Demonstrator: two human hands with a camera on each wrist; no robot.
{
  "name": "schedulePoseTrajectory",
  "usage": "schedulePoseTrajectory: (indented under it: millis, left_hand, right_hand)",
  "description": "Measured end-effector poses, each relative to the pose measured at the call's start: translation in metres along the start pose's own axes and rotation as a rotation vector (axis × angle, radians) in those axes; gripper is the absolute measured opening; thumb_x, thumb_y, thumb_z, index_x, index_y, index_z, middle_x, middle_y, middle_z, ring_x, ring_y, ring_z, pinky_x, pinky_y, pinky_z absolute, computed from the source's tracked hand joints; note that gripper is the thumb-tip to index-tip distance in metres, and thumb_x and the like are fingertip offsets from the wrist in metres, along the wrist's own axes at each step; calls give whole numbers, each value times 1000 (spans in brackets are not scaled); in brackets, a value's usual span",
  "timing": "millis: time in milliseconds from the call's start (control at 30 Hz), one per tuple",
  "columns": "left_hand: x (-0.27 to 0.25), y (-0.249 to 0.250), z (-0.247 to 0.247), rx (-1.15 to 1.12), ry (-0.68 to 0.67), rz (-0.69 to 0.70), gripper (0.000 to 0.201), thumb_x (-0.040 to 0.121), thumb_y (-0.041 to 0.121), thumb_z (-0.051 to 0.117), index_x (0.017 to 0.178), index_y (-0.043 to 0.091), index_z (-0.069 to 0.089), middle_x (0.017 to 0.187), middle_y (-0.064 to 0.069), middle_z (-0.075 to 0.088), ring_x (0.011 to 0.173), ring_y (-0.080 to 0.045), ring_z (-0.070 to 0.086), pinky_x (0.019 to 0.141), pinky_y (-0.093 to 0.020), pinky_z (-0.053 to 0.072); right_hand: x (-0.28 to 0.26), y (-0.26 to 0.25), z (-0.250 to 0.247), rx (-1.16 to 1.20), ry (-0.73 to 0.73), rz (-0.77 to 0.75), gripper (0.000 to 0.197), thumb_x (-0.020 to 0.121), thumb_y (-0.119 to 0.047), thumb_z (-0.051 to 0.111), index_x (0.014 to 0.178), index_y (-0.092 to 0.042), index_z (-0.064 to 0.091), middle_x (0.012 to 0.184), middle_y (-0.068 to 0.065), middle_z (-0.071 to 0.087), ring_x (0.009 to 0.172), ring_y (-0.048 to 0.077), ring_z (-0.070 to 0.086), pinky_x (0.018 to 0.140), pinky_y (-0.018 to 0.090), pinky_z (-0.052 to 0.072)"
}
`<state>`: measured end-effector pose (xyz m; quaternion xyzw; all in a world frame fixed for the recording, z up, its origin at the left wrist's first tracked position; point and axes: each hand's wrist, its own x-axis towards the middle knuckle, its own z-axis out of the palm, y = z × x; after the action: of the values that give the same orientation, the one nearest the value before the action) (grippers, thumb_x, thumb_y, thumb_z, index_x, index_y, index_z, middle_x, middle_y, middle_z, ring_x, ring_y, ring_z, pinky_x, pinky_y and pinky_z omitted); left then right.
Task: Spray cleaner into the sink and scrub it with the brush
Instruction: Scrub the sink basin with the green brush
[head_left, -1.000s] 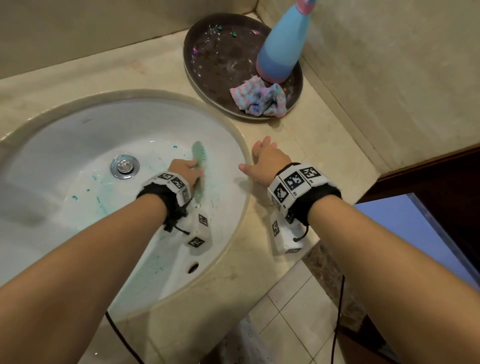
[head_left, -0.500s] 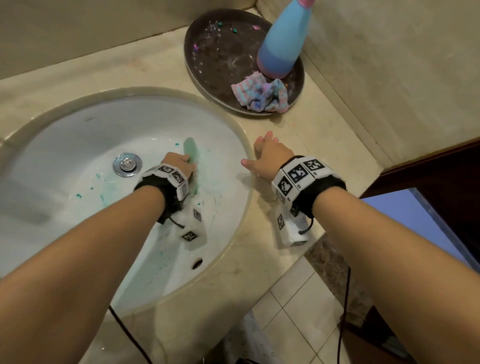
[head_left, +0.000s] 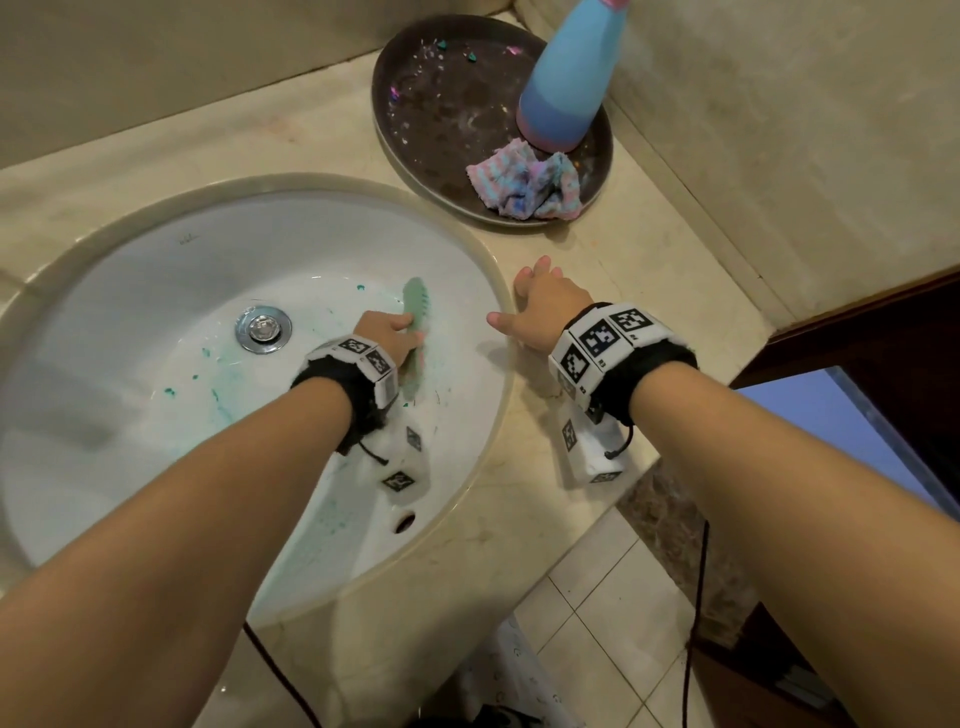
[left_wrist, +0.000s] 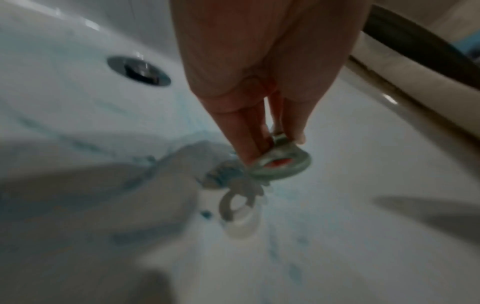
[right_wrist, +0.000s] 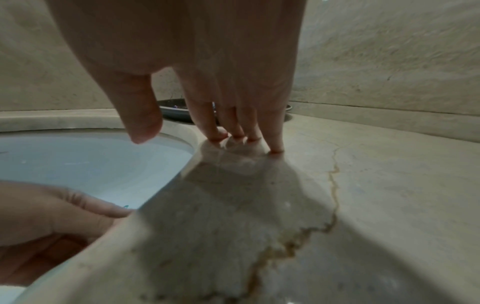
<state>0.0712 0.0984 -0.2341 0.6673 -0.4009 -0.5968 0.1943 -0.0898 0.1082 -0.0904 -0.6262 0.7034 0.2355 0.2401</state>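
From the head view, the left hand (head_left: 388, 340) gripped the green brush (head_left: 415, 332) against the sink (head_left: 156, 270) wall, right of the drain (head_left: 263, 328); the right hand (head_left: 540, 312) lay flat on the counter (head_left: 597, 249). The left wrist view showed fingers (left_wrist: 241, 131) curled round the handle. In the right wrist view, straight fingertips (right_wrist: 275, 142) pressed the counter beside the rim

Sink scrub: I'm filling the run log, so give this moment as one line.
phase: scrubbing | left hand: grips brush in sink | right hand: open, fingertips on counter | spray bottle: on tray

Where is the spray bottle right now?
In the head view the spray bottle stands upright on the dark tray, far right corner of the counter, beside the crumpled cloth.
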Motion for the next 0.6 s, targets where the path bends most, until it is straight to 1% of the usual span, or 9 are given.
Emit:
schedulePoseTrajectory:
  millis: [67, 200, 300, 367, 400, 433, 500, 533, 600]
  left_hand:
    - [-13, 5, 15, -86, -22, 17, 41, 90, 12, 62, 130, 10, 55, 86, -13, 66, 67, -24, 58, 57, -22, 52]
    - [-23, -16, 13, -21, -160, 67, 42, 88, 5, 62, 129, 6, 56, 59, -3, 63, 47, -15, 55, 66, -31, 56]
    - [-19, -18, -11, 208, -131, 36, 44, 88, 9, 63, 130, 10, 55, 76, -4, 69, 45, -5, 60, 59, -18, 55]
    - [-12, -9, -21, 249, -15, 28, 45, 88, 15, 63, 132, 11, 53, 103, -7, 69, 69, -13, 68, 72, -22, 55]
    - [-8, -2, -19, 182, 4, 16, 44, 89, 15, 63, 132, 10, 54, 107, -10, 68, 78, -20, 68, 78, -28, 55]
    - [-6, 5, -13, 79, 18, 2, 43, 89, 15, 63, 130, 8, 55, 98, -12, 69, 73, -22, 67, 74, -30, 56]
    - [-6, 18, 4, -65, 38, -8, 38, 90, 12, 61, 127, 4, 57, 69, -8, 59, 43, -9, 56, 49, -19, 50]
    - [-8, 20, 11, -88, 44, -5, 37, 91, 11, 60, 126, 3, 58, 65, -6, 56, 37, -6, 50, 41, -15, 45]
    - [-18, 20, 19, -84, -17, 10, 36, 90, 10, 59, 126, 5, 57, 72, -11, 61, 45, -10, 54, 47, -17, 50]
  right_hand:
    - [1, 1, 1, 5, 1, -1, 77, 95, -47, 42, 150, -3, 10, 157, 17, -7, 146, 31, 4, 113, 41, 23]
    - [2, 1, 2, -14, 8, -3, 77, 95, -48, 41, 150, -4, 10, 157, 18, -6, 146, 32, 5, 113, 42, 23]
    - [2, 0, 1, -11, 14, -3, 77, 95, -48, 42, 149, -3, 11, 157, 18, -5, 146, 32, 6, 114, 42, 22]
    - [2, 0, 1, -8, 16, -3, 77, 94, -48, 42, 149, -4, 12, 157, 17, -5, 146, 32, 6, 114, 42, 23]
    - [2, 1, 1, -8, 15, -4, 76, 94, -48, 42, 149, -4, 13, 157, 17, -5, 146, 32, 6, 114, 42, 23]
    - [2, 1, 0, -8, 14, -6, 76, 95, -48, 42, 149, -4, 13, 157, 17, -5, 146, 32, 6, 113, 42, 24]
    - [3, 2, 0, -7, 11, -11, 75, 95, -48, 42, 149, -5, 13, 157, 17, -5, 145, 32, 8, 112, 41, 25]
    - [3, 2, 0, -8, 13, -13, 75, 95, -48, 42, 149, -5, 13, 157, 17, -5, 145, 32, 9, 112, 41, 26]
    - [4, 3, 0, -8, 21, -16, 75, 95, -48, 42, 149, -5, 15, 157, 17, -4, 145, 31, 9, 111, 41, 26]
